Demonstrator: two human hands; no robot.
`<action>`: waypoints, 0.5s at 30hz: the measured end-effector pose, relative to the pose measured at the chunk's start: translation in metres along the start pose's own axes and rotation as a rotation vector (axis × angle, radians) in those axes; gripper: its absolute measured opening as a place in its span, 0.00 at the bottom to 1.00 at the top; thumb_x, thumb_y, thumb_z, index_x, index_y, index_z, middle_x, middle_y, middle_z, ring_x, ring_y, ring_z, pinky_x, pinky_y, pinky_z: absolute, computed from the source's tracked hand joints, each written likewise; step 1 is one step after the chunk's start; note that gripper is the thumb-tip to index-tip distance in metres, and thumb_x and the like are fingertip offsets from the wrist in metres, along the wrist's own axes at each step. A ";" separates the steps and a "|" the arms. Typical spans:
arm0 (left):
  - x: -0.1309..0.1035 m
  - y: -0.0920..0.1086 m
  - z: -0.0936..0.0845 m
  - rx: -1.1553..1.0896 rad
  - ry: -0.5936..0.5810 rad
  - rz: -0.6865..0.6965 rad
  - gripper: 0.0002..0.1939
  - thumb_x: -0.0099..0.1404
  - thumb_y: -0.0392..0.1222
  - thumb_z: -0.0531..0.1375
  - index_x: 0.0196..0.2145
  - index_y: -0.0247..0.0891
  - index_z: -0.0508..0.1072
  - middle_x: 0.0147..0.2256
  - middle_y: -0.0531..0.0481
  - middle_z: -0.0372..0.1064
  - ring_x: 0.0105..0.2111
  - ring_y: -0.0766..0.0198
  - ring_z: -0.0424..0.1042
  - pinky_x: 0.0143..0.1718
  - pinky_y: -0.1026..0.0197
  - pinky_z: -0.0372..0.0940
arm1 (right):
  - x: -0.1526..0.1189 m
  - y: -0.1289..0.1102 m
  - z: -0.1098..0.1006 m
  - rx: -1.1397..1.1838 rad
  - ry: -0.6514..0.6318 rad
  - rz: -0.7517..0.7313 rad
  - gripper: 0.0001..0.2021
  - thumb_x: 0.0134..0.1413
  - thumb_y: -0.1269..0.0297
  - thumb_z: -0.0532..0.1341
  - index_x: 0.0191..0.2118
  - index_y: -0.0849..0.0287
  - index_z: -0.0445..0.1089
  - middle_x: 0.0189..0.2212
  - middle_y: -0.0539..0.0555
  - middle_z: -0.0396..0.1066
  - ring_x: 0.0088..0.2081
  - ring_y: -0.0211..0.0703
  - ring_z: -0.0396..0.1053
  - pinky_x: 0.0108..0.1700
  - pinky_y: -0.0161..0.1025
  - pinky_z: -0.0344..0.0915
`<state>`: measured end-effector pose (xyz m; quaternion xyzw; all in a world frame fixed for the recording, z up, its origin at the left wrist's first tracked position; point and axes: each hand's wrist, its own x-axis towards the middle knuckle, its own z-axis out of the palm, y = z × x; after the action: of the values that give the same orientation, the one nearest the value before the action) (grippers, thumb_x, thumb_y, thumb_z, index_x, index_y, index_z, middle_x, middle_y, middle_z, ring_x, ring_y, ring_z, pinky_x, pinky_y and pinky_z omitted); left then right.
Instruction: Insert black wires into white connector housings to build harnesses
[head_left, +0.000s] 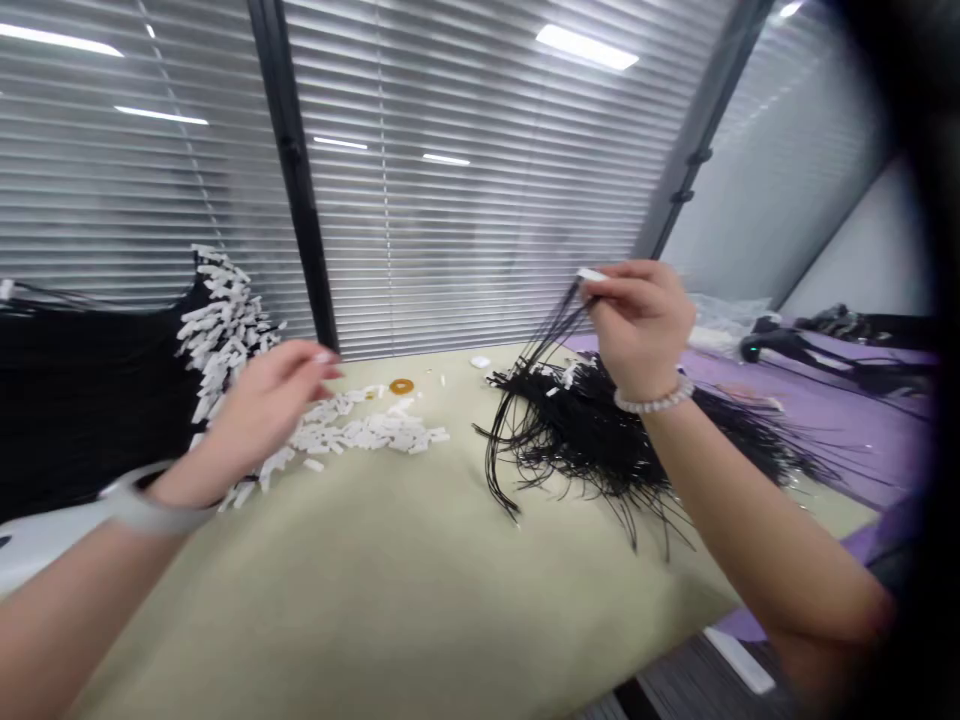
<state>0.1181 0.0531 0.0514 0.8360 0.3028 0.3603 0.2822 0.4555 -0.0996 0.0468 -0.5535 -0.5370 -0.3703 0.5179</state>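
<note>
Raised above the table, my right hand point(649, 320) pinches a bundle of thin black wires point(551, 325) at its top, where a small white connector point(592, 274) sits at the fingertips. The loose ends of the bundle hang down to the tabletop. Below and beside this hand spreads a big heap of black wires point(600, 430). My left hand point(274, 395) is over the left side, its thumb and fingers closed together; a small pale spot shows at the tips, too blurred to name. Beneath it lie scattered small white connectors point(390, 430).
A dense mass of black wires point(82, 400) with white connector ends point(225, 330) stands at the left. An amber tape roll point(401, 386) and a small white piece point(480, 362) lie farther back. Blinds point(480, 200) rise behind the table point(360, 590). Dark equipment point(840, 345) rests on purple material at right.
</note>
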 end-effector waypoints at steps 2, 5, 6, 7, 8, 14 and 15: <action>0.008 0.019 0.021 -0.037 -0.124 0.143 0.17 0.64 0.50 0.51 0.45 0.39 0.67 0.38 0.48 0.70 0.33 0.62 0.70 0.34 0.61 0.65 | 0.006 -0.031 0.030 0.174 -0.035 -0.019 0.08 0.55 0.68 0.54 0.40 0.57 0.69 0.42 0.54 0.65 0.43 0.41 0.65 0.45 0.43 0.65; 0.024 0.044 0.038 -0.175 -0.163 0.189 0.24 0.61 0.55 0.52 0.50 0.38 0.63 0.41 0.44 0.70 0.29 0.64 0.71 0.26 0.64 0.65 | -0.005 -0.074 0.070 0.698 -0.245 0.071 0.09 0.53 0.70 0.55 0.40 0.56 0.68 0.44 0.52 0.65 0.41 0.41 0.68 0.45 0.45 0.67; 0.029 0.048 0.039 -0.174 -0.166 0.204 0.23 0.62 0.55 0.52 0.48 0.37 0.65 0.40 0.44 0.71 0.29 0.65 0.71 0.25 0.65 0.65 | -0.010 -0.086 0.081 0.850 -0.326 0.130 0.10 0.53 0.70 0.55 0.42 0.55 0.67 0.44 0.53 0.65 0.41 0.41 0.68 0.46 0.46 0.67; 0.032 0.049 0.038 -0.143 -0.175 0.215 0.20 0.62 0.53 0.52 0.44 0.35 0.68 0.37 0.44 0.72 0.27 0.65 0.71 0.23 0.66 0.64 | -0.015 -0.095 0.090 0.966 -0.394 0.196 0.11 0.52 0.69 0.56 0.43 0.55 0.66 0.43 0.53 0.65 0.40 0.41 0.69 0.46 0.46 0.67; 0.035 0.048 0.035 -0.090 -0.186 0.221 0.17 0.62 0.51 0.53 0.40 0.34 0.70 0.33 0.44 0.72 0.25 0.66 0.70 0.22 0.67 0.63 | -0.019 -0.102 0.097 1.037 -0.438 0.261 0.13 0.52 0.68 0.58 0.45 0.54 0.64 0.41 0.52 0.65 0.38 0.40 0.69 0.45 0.46 0.68; 0.036 0.023 0.022 0.103 -0.229 0.176 0.12 0.60 0.44 0.55 0.27 0.33 0.73 0.23 0.47 0.70 0.20 0.66 0.70 0.18 0.67 0.62 | -0.037 -0.126 0.117 1.095 -0.458 0.574 0.32 0.42 0.65 0.67 0.53 0.48 0.51 0.45 0.54 0.61 0.32 0.38 0.69 0.33 0.38 0.71; 0.036 0.021 0.021 0.108 -0.220 0.175 0.12 0.60 0.44 0.55 0.26 0.33 0.72 0.22 0.48 0.70 0.20 0.66 0.69 0.19 0.66 0.62 | -0.042 -0.130 0.117 1.091 -0.484 0.614 0.34 0.43 0.63 0.66 0.54 0.48 0.49 0.48 0.54 0.59 0.35 0.39 0.69 0.34 0.38 0.71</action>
<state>0.1614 0.0594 0.0694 0.9075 0.2151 0.2731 0.2358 0.3053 -0.0097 0.0065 -0.4074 -0.5662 0.2531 0.6704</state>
